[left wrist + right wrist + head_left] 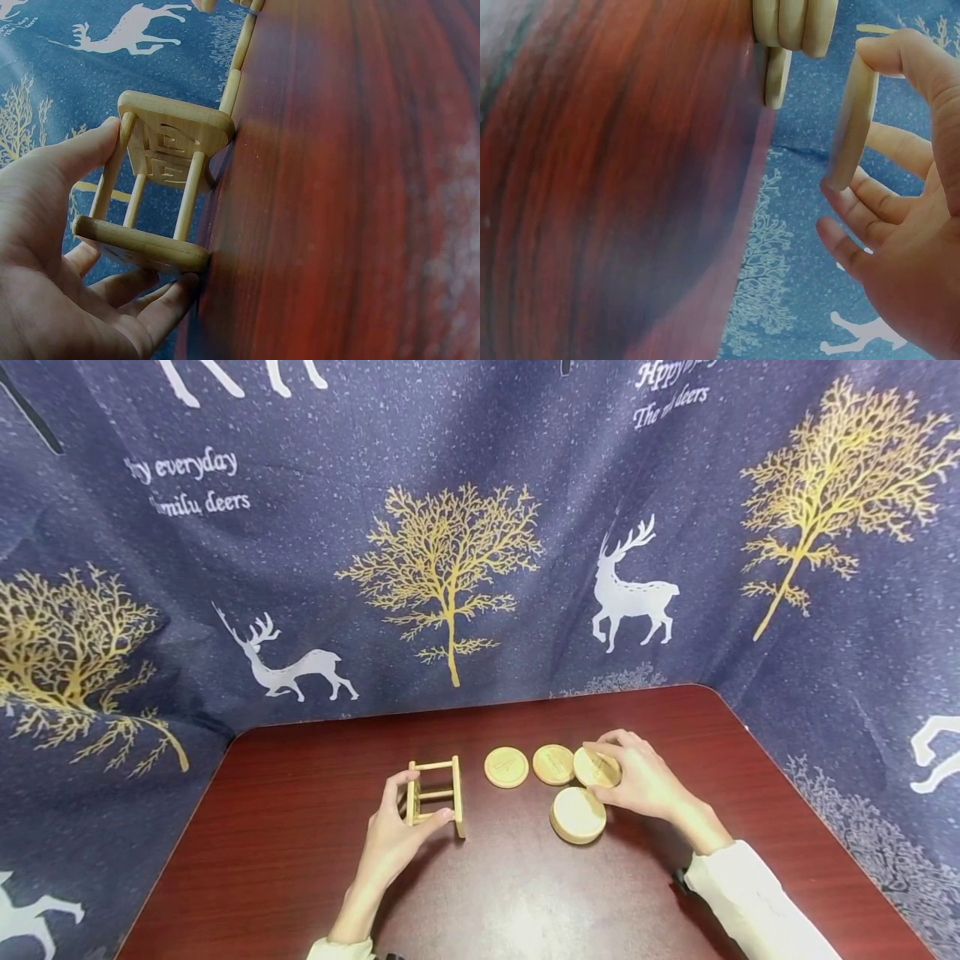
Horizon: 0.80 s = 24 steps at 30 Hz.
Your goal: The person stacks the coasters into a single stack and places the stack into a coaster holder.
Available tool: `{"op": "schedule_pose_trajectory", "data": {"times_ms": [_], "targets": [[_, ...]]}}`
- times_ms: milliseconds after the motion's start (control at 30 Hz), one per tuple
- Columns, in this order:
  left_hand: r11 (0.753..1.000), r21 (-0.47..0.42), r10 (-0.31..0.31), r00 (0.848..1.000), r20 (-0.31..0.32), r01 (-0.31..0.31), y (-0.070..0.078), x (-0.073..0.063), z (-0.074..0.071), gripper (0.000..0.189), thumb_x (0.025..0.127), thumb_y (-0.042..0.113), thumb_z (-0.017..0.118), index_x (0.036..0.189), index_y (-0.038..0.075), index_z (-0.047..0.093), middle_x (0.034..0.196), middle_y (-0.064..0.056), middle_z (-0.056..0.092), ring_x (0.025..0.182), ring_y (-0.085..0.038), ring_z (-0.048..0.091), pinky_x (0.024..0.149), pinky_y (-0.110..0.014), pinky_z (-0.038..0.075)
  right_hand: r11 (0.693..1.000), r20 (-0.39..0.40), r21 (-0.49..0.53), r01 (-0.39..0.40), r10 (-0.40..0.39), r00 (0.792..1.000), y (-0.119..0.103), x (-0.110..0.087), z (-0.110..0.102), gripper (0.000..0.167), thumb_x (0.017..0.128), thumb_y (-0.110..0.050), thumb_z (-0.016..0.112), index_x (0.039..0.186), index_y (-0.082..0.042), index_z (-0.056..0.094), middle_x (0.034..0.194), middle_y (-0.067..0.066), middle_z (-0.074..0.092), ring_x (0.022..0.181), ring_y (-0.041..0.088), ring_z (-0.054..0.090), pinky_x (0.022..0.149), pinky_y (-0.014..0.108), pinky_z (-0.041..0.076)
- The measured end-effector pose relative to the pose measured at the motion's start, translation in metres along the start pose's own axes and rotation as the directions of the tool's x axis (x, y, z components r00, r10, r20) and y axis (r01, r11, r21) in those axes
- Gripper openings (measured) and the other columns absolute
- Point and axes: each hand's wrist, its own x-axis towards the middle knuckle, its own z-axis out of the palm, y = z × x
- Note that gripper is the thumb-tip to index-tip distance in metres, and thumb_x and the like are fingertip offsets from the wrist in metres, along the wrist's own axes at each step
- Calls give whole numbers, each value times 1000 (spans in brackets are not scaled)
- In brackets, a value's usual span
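From here I see the left hand (396, 833) holding a rack (458, 793) left of the disc stack (577, 814), the right hand (637, 779) pinching a single disc (596, 769) beyond it.

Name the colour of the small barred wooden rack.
The rack is yellowish tan, clearest in the left wrist view.

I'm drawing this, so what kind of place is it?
Perhaps an indoor tabletop corner: a red-brown table, deer-patterned cloth hanging behind it, and a wooden rack in the left hand.
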Motion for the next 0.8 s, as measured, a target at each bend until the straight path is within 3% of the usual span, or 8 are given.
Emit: {"op": "schedule_pose_trajectory", "data": {"times_ms": [367, 633, 800], "targets": [[1000, 10, -3, 1000, -4, 3, 0, 0, 0, 82, 85, 38, 99, 151, 24, 52, 161, -26, 57, 140, -45, 63, 108, -59, 56, 1000, -13, -11, 26, -26, 1000, -9, -6, -1, 67, 77, -28, 95, 138, -7, 77, 125, 12, 70, 117, 40, 65, 97, 63, 51], [1000, 9, -5, 1000, -4, 5, 1, 0, 0, 81, 84, 38, 99, 150, 25, 53, 160, -24, 59, 133, -40, 69, 101, -52, 59, 999, -10, -26, 46, -46, 999, -12, -10, 0, 68, 77, -29, 95, 138, -7, 77, 126, 12, 70, 118, 39, 64, 98, 63, 51], [1000, -1, -4, 1000, -3, 4, 0, 0, 0, 82, 85, 37, 99, 151, 24, 53, 160, -24, 58, 137, -43, 66, 105, -56, 58, 997, -27, -28, 70, -71, 997, -13, -11, 0, 67, 76, -29, 95, 137, -8, 77, 125, 11, 70, 117, 39, 65, 98, 63, 51]]}}
